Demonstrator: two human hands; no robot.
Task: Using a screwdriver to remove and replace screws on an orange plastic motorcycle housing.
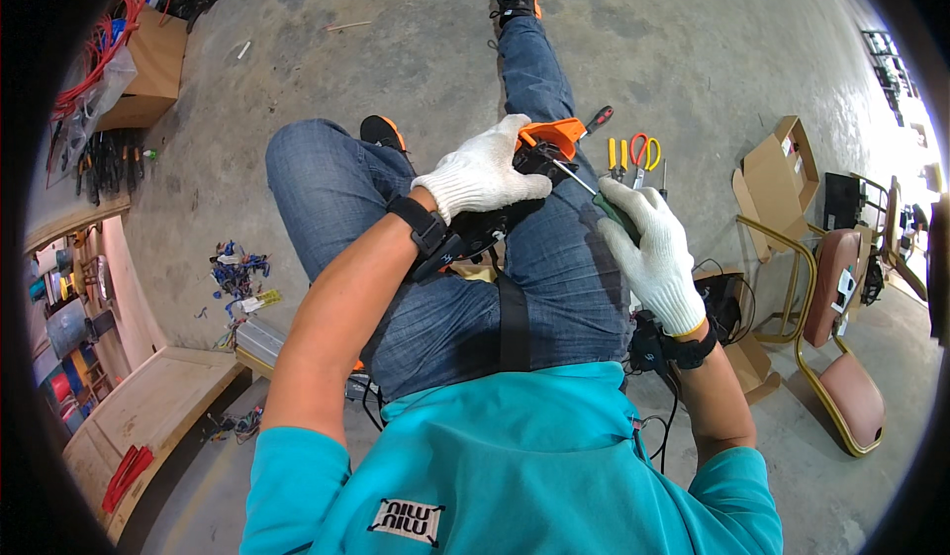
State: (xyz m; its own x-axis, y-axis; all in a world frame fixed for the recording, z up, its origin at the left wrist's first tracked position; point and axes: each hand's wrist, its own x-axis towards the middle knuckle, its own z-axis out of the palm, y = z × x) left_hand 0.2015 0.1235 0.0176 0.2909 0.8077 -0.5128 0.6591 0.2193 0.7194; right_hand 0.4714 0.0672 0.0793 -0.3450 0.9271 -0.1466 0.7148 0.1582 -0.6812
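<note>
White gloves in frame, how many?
2: one on the left hand, which grips the orange-and-black item; one on the right hand, holding the green-handled tool. Clutter could hide more.

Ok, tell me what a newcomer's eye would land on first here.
The turquoise shirt would probably catch the eye first, filling the lower middle. Next, over the blue jeans, the white-gloved left hand grips an orange-and-black part, while the right hand, gloved too, holds a green-handled screwdriver pointed at it. Red cables also stand out at the upper left.
</note>
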